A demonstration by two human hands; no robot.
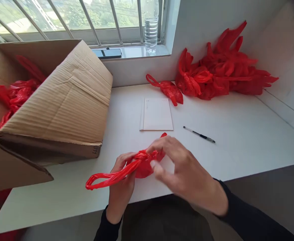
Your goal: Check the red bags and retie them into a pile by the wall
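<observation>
A red plastic bag (pixel 144 167) with a twisted, knotted neck is held over the table's front edge. My left hand (pixel 123 187) is closed around it from below, its fingers partly hidden behind the plastic. The bag's long handle loop (pixel 104 180) sticks out to the left past my wrist. Over the knot, my right hand (pixel 179 167) reaches in from the right. Its thumb and forefinger are spread apart, with the fingertips at the bag's surface; a slight blur softens them.
A cardboard box (pixel 59 97) with red bags inside stands at left. Beyond my hands lie a white notebook (pixel 158 113), a black pen (pixel 199 134) and a small red bag (pixel 170 91). Red bags (pixel 217 73) pile against the wall. The sill holds a phone (pixel 109 53) and water bottle (pixel 151 33).
</observation>
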